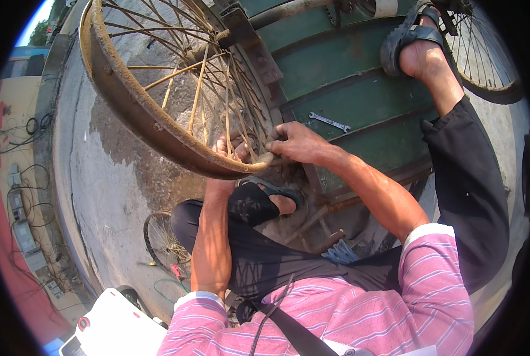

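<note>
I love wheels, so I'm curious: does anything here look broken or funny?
Yes: the big wheel rim at upper left looks brown and rusty and seems to have no tyre, unlike the black-tyred wheel at upper right. A wrench also lies loose on the green panel.

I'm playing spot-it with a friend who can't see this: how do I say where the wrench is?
Start with the big green metal panel, upper right of centre. On it, just up and right of the person's right hand, a slim wrench lies at a slant. It's straight and shiny silver, unlike the round, rusty wheel nearby.
</note>
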A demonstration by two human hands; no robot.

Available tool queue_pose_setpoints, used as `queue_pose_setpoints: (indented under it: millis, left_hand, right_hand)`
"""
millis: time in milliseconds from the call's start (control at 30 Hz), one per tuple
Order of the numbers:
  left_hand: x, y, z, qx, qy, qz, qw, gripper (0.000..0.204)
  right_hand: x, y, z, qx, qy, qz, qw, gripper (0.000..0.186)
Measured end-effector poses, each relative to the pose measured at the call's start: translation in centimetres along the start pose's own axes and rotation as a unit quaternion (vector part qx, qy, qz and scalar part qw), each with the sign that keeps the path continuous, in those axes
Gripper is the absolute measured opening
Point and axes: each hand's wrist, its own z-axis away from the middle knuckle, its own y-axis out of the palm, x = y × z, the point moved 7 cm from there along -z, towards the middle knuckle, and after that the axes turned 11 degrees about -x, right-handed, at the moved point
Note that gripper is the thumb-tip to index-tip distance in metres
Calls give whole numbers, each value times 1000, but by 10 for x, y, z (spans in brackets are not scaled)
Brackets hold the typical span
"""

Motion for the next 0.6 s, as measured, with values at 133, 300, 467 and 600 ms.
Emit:
queue_pose_setpoints:
  millis: [133, 300, 467, 600]
  left_hand:
    - [30, -12, -16, 10, 74, -110, 991, 56]
    - [26, -10, -18, 25, 140, -168, 975, 63]
    - [13, 2, -13, 62, 51, -83, 993, 54]
    - [9, -1, -18, 126, -6, -56, 990, 57]
  right_hand:
    - [-1, 2, 0, -5, -7, -7, 1000, 25]
    - [-4, 1, -2, -13, -10, -8, 1000, 26]
    - [-3, 1, -1, -15, -8, 9, 1000, 28]
    - [1, 0, 0, -12, -8, 28, 999, 29]
